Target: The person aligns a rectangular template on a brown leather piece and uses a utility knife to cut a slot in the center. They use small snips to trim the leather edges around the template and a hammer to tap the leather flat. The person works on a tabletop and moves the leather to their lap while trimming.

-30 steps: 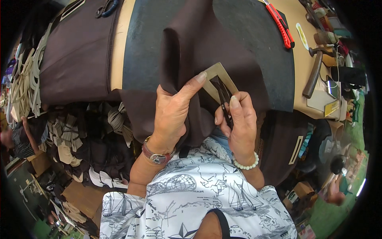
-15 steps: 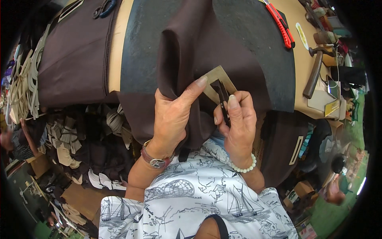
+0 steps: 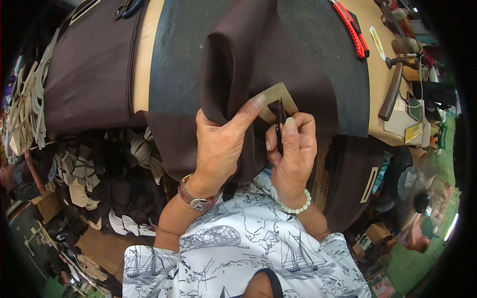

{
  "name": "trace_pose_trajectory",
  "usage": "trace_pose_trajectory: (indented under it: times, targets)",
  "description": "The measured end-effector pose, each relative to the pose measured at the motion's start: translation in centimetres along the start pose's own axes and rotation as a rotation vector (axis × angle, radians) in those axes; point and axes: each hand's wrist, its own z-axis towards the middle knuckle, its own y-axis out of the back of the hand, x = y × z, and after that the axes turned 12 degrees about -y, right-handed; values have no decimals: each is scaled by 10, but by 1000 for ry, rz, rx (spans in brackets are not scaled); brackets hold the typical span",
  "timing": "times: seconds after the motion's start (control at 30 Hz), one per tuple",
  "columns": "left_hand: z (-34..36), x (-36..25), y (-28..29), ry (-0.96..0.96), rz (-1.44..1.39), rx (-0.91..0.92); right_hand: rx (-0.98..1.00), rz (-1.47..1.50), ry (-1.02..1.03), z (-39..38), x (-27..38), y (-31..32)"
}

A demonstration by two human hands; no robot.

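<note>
A dark brown sheet of soft leather-like material [image 3: 303, 89] rises in a fold in front of me. A tan, brass-toned rectangular frame [image 3: 279, 94] with a window in it lies against the sheet. My left hand [image 3: 218, 144] pinches the frame's left edge together with the material, thumb on top. In the fingers of my right hand [image 3: 294, 154] is a slim dark tool [image 3: 278, 121], its tip at the frame's window. I cannot make out its exact kind, and its lower end is hidden by the fingers.
Beneath the sheet lies a black cutting mat [image 3: 179, 59]. A red utility knife [image 3: 354, 32] and a hammer [image 3: 392, 89] lie to the right, scissors [image 3: 127, 9] at the upper left. Stacked brown panels [image 3: 92, 69] and hanging pale strips [image 3: 32, 99] are on the left.
The frame and both hands have shifted slightly to the right and tilted a little. The dark tool now stands more upright at the frame's window. Both grips stay the same.
</note>
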Motion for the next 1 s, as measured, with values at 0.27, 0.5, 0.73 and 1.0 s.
trace_pose_trajectory:
  times: [0.27,0.5,0.73,1.0]
  targets:
    - [1,1,5,-4,27,33,26,43,-28,4,-3,3]
    - [2,-1,2,38,-3,23,35,75,-78,2,-1,3]
    - [4,-1,2,45,41,15,21,20,-65,3,-3,7]
    - [4,-1,2,18,35,26,32,42,-70,5,-4,7]
